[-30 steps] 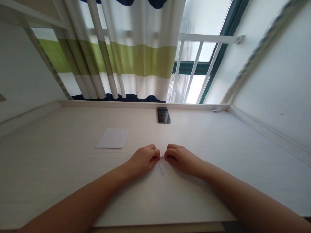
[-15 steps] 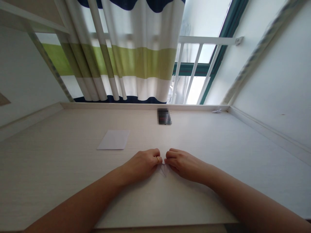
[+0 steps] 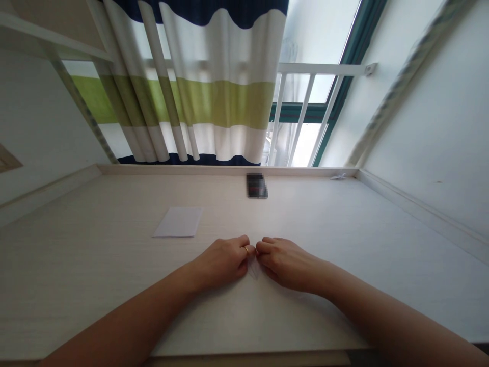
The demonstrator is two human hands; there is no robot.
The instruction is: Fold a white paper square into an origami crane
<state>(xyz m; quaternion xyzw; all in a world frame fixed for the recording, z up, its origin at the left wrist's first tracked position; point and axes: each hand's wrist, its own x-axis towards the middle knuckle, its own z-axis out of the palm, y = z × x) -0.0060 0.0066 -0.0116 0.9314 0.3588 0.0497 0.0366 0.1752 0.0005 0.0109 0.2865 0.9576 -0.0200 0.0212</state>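
So, a small folded white paper (image 3: 252, 268) is being pinched about mid-width on the pale wooden table (image 3: 344, 244), a bit nearer the front edge than the back. It's being gripped from both sides. The left hand (image 3: 225, 260) is being kept curled into a loose fist at its left edge. The right hand (image 3: 284, 260) is being curled the same way at its right edge, knuckles up, fingertips tucked down onto the paper. The hands are being held so close together that the fingertips are nearly touching. Only a thin pointed sliver of the paper is being shown below them, and the exact fold can't be made out. A gold ring (image 3: 246, 249) is being worn on the left hand.

Further back and to the left, well apart from the hands, a flat white sheet (image 3: 178, 222) is lying on the table. A small dark object (image 3: 256, 185), blurred out, is being kept near the back edge. A tiny white folded thing (image 3: 338, 176) is sitting in the far right corner. Behind the table, part of the window (image 3: 321, 30) is being covered by a striped curtain (image 3: 214, 102) in white, green and navy, with a white railing (image 3: 305, 97) just beside it.
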